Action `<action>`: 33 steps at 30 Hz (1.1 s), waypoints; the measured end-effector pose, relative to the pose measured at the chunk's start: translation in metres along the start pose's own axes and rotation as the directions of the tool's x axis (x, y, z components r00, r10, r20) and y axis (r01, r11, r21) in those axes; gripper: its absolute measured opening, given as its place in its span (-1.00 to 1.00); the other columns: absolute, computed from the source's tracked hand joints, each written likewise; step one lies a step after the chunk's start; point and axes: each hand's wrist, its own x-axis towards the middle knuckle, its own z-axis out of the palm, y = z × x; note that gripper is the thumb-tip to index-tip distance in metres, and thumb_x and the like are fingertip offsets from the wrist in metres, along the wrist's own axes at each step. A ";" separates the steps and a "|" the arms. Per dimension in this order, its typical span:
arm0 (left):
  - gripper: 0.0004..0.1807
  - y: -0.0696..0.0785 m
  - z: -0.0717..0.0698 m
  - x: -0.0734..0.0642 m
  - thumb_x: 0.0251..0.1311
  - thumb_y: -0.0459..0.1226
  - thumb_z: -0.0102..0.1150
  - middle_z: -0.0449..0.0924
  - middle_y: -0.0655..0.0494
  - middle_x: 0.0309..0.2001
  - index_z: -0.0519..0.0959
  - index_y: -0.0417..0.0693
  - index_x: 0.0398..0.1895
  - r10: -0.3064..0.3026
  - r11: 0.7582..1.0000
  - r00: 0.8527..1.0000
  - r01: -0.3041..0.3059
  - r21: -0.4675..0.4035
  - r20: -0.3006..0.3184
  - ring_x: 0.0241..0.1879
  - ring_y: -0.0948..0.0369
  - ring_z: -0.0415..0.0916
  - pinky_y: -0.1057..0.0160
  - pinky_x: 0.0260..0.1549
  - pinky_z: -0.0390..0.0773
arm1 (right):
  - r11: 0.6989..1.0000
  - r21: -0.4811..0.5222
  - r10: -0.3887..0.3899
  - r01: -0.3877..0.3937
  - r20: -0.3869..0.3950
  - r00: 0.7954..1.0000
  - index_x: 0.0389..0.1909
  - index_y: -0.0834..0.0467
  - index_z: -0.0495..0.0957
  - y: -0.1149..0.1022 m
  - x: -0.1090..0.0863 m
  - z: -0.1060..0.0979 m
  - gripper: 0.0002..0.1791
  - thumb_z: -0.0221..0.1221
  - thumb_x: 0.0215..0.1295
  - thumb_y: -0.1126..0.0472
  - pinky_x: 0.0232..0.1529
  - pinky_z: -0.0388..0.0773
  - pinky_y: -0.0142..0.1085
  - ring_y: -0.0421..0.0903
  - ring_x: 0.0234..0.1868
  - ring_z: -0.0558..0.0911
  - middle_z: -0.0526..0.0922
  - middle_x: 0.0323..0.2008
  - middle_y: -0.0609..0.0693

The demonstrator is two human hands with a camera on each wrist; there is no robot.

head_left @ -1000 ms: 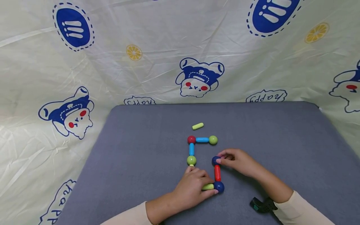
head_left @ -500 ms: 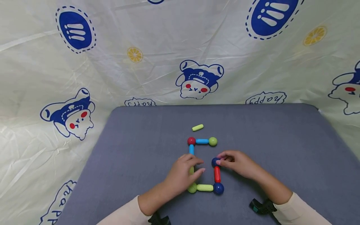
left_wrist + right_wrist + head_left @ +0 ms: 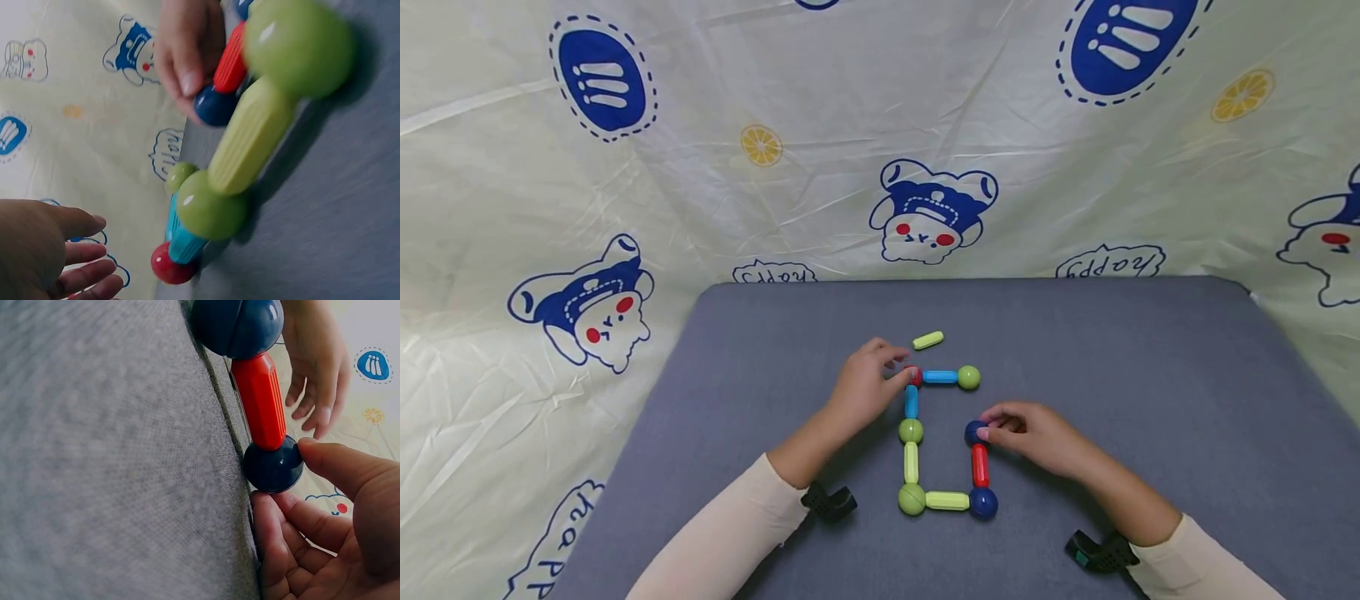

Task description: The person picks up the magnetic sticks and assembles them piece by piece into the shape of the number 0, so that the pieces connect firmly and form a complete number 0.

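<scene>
In the head view, a chain of magnetic balls and rods lies on the table. My right hand (image 3: 1030, 435) pinches the dark blue ball (image 3: 273, 464) at the end of the red rod (image 3: 980, 465) between thumb and fingers. Another dark blue ball (image 3: 982, 503) joins that rod to a yellow-green rod (image 3: 947, 501). My left hand (image 3: 867, 379), fingers loosely bent, is by the red ball (image 3: 173, 262); the left wrist view shows it holding nothing, apart from the ball. From the red ball, one blue rod (image 3: 940, 377) leads to a green ball (image 3: 968, 377), another to a second green ball (image 3: 911, 431).
A loose yellow-green rod (image 3: 928, 340) lies beyond the chain. Behind the grey table (image 3: 760, 350) hangs a patterned white sheet (image 3: 820, 200). Black wrist cameras sit on both arms, the right one (image 3: 1101, 552) close to the tabletop.
My left hand has let go of the near yellow-green rod and moved away from me along the chain to the red ball. The right hand has stayed at the dark blue ball.
</scene>
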 end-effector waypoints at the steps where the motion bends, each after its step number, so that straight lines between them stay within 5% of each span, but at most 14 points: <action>1: -0.66 -0.001 0.000 0.006 0.33 -0.17 0.31 0.64 -0.05 -0.08 0.69 -0.16 0.07 -0.012 1.000 1.000 0.012 -0.006 0.009 -0.08 0.08 0.64 0.13 -0.13 0.64 | 1.000 0.000 -0.002 0.002 0.001 1.000 0.05 0.16 0.65 0.000 0.000 0.000 -0.61 0.26 0.39 -0.03 -0.32 0.51 -0.39 -0.21 -0.29 0.58 0.69 -0.24 -0.05; 8: -0.67 -0.008 0.006 0.043 0.32 -0.20 0.30 0.64 -0.07 0.00 0.68 -0.17 0.07 -0.080 0.995 0.993 0.085 -0.057 0.087 -0.04 0.08 0.62 0.14 -0.08 0.64 | 1.000 -0.002 -0.022 0.022 0.019 1.000 0.06 0.17 0.65 0.001 -0.001 -0.001 -0.61 0.29 0.37 0.00 -0.27 0.52 -0.40 -0.19 -0.26 0.58 0.67 -0.24 -0.04; 16: -0.66 -0.015 0.024 0.077 0.33 -0.16 0.30 0.66 -0.05 0.02 0.69 -0.14 0.08 -0.135 0.990 0.978 0.139 -0.014 0.161 0.03 0.10 0.62 0.15 0.02 0.63 | 1.000 0.003 -0.027 0.026 0.033 0.999 0.08 0.17 0.64 0.002 -0.001 -0.003 -0.59 0.31 0.34 0.00 -0.28 0.52 -0.39 -0.20 -0.26 0.58 0.67 -0.23 -0.03; 24: -0.67 -0.016 0.035 0.091 0.31 -0.18 0.32 0.74 -0.04 -0.02 0.71 -0.16 0.04 -0.151 0.988 0.967 0.144 0.050 0.207 0.00 0.09 0.64 0.14 0.02 0.62 | 1.000 -0.006 -0.013 0.014 0.020 1.000 0.05 0.20 0.64 0.000 -0.002 -0.001 -0.57 0.36 0.29 0.01 -0.29 0.52 -0.40 -0.22 -0.27 0.58 0.68 -0.21 -0.02; 33: -0.81 -0.013 0.041 0.095 0.30 -0.22 0.32 0.76 0.01 -0.16 0.76 -0.14 -0.14 -0.162 0.983 0.968 0.142 0.116 0.192 -0.20 0.13 0.60 0.27 -0.20 0.57 | 1.000 -0.025 0.016 -0.017 -0.004 1.000 0.01 0.20 0.65 -0.003 -0.003 -0.001 -0.58 0.37 0.27 0.01 -0.27 0.54 -0.40 -0.16 -0.25 0.59 0.68 -0.27 -0.04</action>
